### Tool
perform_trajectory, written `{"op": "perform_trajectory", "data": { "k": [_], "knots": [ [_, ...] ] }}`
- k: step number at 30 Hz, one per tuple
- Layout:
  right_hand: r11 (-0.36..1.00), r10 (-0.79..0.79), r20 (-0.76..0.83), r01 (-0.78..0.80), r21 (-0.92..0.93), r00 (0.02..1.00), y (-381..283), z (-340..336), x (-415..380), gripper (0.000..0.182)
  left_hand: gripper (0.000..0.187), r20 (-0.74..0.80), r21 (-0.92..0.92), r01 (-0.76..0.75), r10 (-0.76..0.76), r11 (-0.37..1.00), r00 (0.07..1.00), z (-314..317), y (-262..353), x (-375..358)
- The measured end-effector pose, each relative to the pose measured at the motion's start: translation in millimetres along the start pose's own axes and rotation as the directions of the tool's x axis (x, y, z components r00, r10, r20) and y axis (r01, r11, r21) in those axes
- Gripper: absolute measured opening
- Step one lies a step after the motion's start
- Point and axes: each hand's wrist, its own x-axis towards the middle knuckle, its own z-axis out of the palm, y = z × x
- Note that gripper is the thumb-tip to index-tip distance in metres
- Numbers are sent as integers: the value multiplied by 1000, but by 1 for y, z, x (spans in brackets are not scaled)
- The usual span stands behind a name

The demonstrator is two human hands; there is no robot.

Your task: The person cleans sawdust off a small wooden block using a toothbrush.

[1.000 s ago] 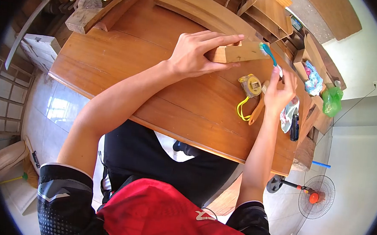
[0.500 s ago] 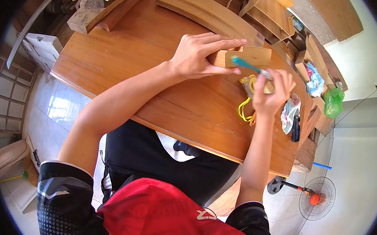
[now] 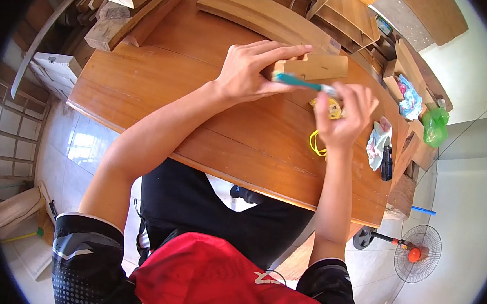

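Note:
My left hand [image 3: 249, 70] is wrapped round the near end of a small wooden block [image 3: 317, 68], fingers over its top and thumb below. The block is held over the table, its long side facing me. In my right hand [image 3: 345, 111] is a slim teal brush, like a toothbrush [image 3: 299, 81], pinched near its whitish end. Its far tip is slightly blurred and overlaps the block's lower left corner, close to my left thumb. A yellow tape measure [image 3: 334, 107] with a yellow strap [image 3: 313, 143] lies behind and left of my right hand, partly hidden.
On the wooden table [image 3: 244, 146], a curved wooden board [image 3: 253, 11] lies at the back. Wood beams [image 3: 116, 27] are stacked back left. A cloth [image 3: 377, 143] and black object [image 3: 387, 163] lie right, beyond them a green plastic bag [image 3: 435, 126]. A fan [image 3: 417, 253] stands right.
The teal brush has swung left and lies flatter, its tip now at the block's lower left corner. My right hand has shifted slightly left; my left hand keeps its hold.

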Motion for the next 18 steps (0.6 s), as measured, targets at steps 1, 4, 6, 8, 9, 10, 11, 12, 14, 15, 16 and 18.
{"op": "perform_trajectory", "data": {
  "k": [1,4,6,8,9,10,11,12,14,15,16,18],
  "knots": [
    [998,34,-17,-35,-47,999,13,-2,-1,16,66,-15,8,2,-2,1000,1000,2,-1,0],
    [972,180,-53,-186,-147,982,40,-6,-7,13,66,-37,10,7,-7,1000,999,3,0,-1],
    [960,220,-38,-224,-166,975,44,-9,-10,13,66,-31,13,-1,2,1000,1000,3,1,0],
    [987,155,4,-154,-51,988,21,-3,-5,13,67,-13,31,-17,17,999,1000,1,3,0],
    [993,122,19,-122,-4,992,3,1,-1,14,66,-7,18,1,-1,1000,1000,1,3,0],
    [995,89,33,-91,45,995,-7,3,1,14,66,0,4,20,-20,1000,1000,1,3,0],
    [995,92,26,-92,30,995,-6,2,2,15,66,9,-10,39,-39,999,999,1,2,0],
    [995,95,21,-95,13,995,-3,0,2,15,67,7,2,41,-41,999,999,1,2,-1],
    [985,160,1,-160,-60,987,14,-6,0,15,67,-8,22,46,-46,999,999,1,0,-1],
    [969,220,-17,-221,-114,975,32,-9,-4,14,67,-17,22,31,-31,999,999,2,-1,-1],
    [945,278,-37,-280,-168,960,45,-11,-7,14,67,-28,19,18,-17,1000,999,2,-2,0],
    [965,233,-27,-234,-114,972,49,-13,-10,11,67,-24,17,17,-17,1000,1000,3,-1,-1]
  ]
}}
